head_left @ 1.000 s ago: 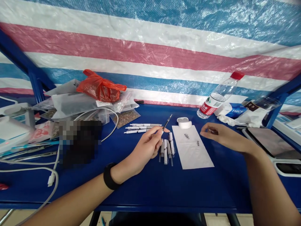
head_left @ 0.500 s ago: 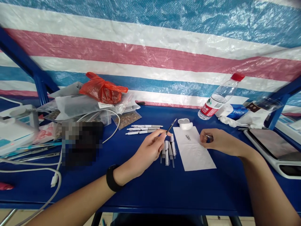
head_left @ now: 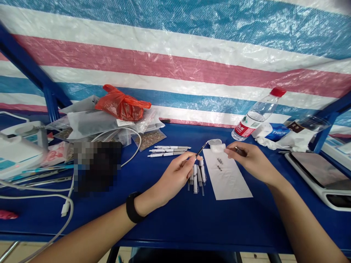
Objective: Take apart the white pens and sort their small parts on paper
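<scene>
My left hand (head_left: 179, 170) pinches a slim dark pen refill (head_left: 202, 148), its tip pointing up and right. Over the top right of a white paper sheet (head_left: 233, 184), my right hand (head_left: 248, 157) has its fingers closed around a small dark, shiny piece (head_left: 240, 151), mostly hidden. Small dark spring-like parts (head_left: 219, 160) lie on the paper in two spots. Beyond the sheet's top edge stands an open white case (head_left: 218, 147), close to my right fingertips. White-and-grey pen barrels (head_left: 195, 179) lie beside my left fingers, and several pens (head_left: 168, 151) rest behind that hand.
A water bottle (head_left: 253, 117) with a red cap stands back right, near a tissue pack (head_left: 278, 130). A digital scale (head_left: 323, 170) is at right. Plastic bags (head_left: 90, 124), a red bag (head_left: 123, 104) and a white cable (head_left: 70, 215) crowd the left of the blue table (head_left: 170, 223).
My right hand has moved left and up, towards the white case. A second small dark part now shows on the paper below the first. My left hand still holds the refill.
</scene>
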### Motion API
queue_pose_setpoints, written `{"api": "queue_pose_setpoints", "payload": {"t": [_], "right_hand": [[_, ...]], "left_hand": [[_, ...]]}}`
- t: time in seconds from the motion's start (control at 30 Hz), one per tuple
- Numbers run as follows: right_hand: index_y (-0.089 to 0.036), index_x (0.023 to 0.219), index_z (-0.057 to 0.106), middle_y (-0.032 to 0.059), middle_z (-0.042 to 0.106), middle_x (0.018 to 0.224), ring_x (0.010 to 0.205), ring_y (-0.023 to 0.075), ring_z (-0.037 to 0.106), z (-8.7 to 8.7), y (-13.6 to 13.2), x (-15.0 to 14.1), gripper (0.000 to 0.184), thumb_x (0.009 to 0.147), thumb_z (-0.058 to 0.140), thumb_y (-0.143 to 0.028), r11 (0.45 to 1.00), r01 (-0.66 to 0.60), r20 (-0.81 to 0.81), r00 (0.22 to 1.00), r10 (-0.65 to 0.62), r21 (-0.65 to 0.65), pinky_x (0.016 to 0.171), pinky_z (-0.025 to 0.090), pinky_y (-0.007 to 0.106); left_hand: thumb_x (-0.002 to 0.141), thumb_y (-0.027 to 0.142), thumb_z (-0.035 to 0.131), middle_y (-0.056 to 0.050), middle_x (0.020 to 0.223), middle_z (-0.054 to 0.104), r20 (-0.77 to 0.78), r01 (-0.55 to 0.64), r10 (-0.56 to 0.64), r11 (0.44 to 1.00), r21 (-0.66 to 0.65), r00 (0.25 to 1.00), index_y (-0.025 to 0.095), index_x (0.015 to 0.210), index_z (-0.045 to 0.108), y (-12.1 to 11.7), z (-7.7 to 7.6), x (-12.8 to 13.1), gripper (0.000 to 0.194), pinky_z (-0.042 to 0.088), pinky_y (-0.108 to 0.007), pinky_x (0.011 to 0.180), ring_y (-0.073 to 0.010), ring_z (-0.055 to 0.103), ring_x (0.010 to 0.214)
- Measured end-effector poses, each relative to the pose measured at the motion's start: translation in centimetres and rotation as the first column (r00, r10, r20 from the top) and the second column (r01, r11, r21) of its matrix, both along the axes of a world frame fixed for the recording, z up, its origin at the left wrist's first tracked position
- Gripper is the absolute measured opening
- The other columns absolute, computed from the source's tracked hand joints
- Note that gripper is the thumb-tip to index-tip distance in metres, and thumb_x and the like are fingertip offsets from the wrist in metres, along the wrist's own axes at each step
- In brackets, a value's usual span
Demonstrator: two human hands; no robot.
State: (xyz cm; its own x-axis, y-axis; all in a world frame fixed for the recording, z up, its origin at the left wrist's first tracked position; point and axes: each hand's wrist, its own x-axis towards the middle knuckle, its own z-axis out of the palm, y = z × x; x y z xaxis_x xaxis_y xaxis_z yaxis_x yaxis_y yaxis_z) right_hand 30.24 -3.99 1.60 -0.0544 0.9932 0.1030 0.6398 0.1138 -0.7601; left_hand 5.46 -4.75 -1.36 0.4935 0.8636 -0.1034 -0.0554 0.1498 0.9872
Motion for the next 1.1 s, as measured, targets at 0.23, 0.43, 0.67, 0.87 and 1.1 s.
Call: {"api": "queue_pose_setpoints", "payload": {"t": [0.23,0.43,0.67,0.87,1.1], "right_hand": [[-0.021,0.079,0.071,0.0002,0.058,0.069,0.052,0.0105,0.032,-1.4,-1.1,-5.2,0.039,0.083,0.073,-0.060,0.995,-0.095,-0.465,0.882,0.077,-0.014,0.049,0.026,0.028],[-0.023,0.086,0.072,-0.0022,0.054,0.068,0.053,0.0102,0.034,-2.2,-1.1,-6.5,0.031,0.085,0.073,-0.053,0.999,-0.033,-0.541,0.840,0.032,0.008,0.050,0.028,0.028],[-0.021,0.084,0.076,0.0019,0.066,0.070,0.048,0.0086,0.032,-0.8,0.6,-5.3,0.038,0.074,0.081,-0.057,0.996,0.086,-0.571,0.817,-0.076,-0.010,0.046,0.027,0.028],[-0.019,0.074,0.077,0.0045,0.070,0.068,0.047,0.0086,0.033,0.5,1.6,-5.7,0.038,0.073,0.081,-0.057,0.987,-0.031,-0.402,0.915,-0.036,-0.159,0.045,0.024,0.028],[-0.020,0.094,0.078,0.0059,0.074,0.072,0.065,0.0195,0.060,0.6,2.6,-8.2,0.026,0.084,0.069,-0.044,0.954,-0.181,-0.152,0.977,0.148,-0.239,0.059,0.040,0.031]], "left_hand": [[0.103,0.042,0.042,0.004,0.070,0.048,-0.222,0.024,0.048,0.950,0.310,0.974,0.019,0.103,0.064,0.1,-0.4,0.0,0.032,0.033,-0.024,0.057,-0.0119,0.041,0.059],[0.104,0.040,0.041,0.005,0.065,0.048,-0.377,0.126,0.040,0.906,0.405,0.925,0.020,0.104,0.064,0.5,0.5,-0.9,0.031,0.029,-0.024,0.055,-0.0118,0.040,0.055],[0.104,0.038,0.043,0.001,0.070,0.059,-0.505,0.201,0.139,0.804,0.559,0.852,0.022,0.096,0.066,2.3,1.6,-2.9,0.029,0.037,-0.025,0.061,-0.0160,0.056,0.064],[0.101,0.039,0.044,0.003,0.065,0.062,-0.514,0.140,0.059,0.930,0.340,0.856,0.021,0.099,0.062,3.7,1.3,-4.0,0.025,0.043,-0.023,0.049,-0.0139,0.060,0.047],[0.100,0.033,0.046,0.003,0.066,0.064,-0.466,0.054,0.054,0.975,0.215,0.883,0.019,0.097,0.062,3.4,0.1,-3.0,0.021,0.046,-0.021,0.042,-0.0109,0.059,0.039]]}}
